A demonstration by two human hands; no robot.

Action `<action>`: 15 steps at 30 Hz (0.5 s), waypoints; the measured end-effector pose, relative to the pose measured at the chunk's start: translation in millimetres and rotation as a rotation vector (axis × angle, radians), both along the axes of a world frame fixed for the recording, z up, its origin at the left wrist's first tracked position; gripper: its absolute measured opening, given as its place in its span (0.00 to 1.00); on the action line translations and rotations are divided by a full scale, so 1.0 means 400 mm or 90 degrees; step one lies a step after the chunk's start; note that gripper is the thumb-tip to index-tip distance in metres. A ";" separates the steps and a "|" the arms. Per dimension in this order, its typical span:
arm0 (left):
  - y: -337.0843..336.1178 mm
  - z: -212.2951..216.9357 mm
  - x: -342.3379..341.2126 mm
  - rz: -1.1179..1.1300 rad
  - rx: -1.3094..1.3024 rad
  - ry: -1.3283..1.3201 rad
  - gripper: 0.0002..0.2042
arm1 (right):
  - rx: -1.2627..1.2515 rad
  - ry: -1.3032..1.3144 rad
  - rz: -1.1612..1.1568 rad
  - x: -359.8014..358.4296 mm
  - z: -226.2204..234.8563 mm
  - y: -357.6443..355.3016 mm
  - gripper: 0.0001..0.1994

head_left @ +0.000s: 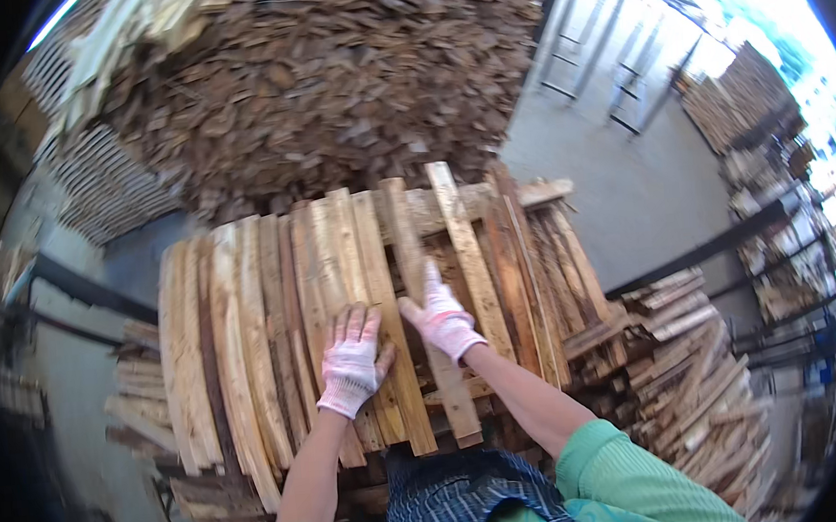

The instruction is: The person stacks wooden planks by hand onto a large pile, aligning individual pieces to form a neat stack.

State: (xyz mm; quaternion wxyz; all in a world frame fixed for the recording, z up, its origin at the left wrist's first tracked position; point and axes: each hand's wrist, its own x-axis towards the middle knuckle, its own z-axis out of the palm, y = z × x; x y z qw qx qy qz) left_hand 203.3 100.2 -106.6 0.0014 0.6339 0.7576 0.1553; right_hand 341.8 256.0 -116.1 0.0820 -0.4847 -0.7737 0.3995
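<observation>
Plank [457, 405] lies beneath the right hand [443, 323], within a row of wooden slats [238, 344]. Its thumb and fingers stand apart; whether they clamp the plank, I cannot tell. The left hand [351, 361], fingers spread, rests upon neighbouring slats. Beyond lies a brown wood heap [326, 92].

A heap of brown wood pieces [325, 82] is seen spread across a grey floor [577, 165], flanked by a layered stack [107, 182] and pale boards [97, 70] at left and a wood pile [744, 96] at right.
</observation>
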 end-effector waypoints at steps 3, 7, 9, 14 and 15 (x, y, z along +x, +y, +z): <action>-0.009 -0.015 0.009 0.016 0.021 0.006 0.34 | -0.002 -0.042 0.001 -0.083 0.003 -0.087 0.49; 0.001 -0.004 0.017 0.001 0.041 -0.034 0.32 | 0.000 -0.091 -0.020 -0.091 0.010 -0.078 0.47; 0.000 -0.003 0.009 -0.014 0.078 -0.031 0.32 | 0.018 -0.038 -0.008 -0.083 -0.007 -0.074 0.46; -0.027 -0.023 -0.037 0.020 0.052 -0.120 0.25 | 0.143 0.041 0.076 0.092 0.100 -0.024 0.42; -0.029 -0.032 -0.041 0.051 0.055 -0.178 0.24 | 0.212 -0.057 0.042 0.140 0.140 -0.029 0.40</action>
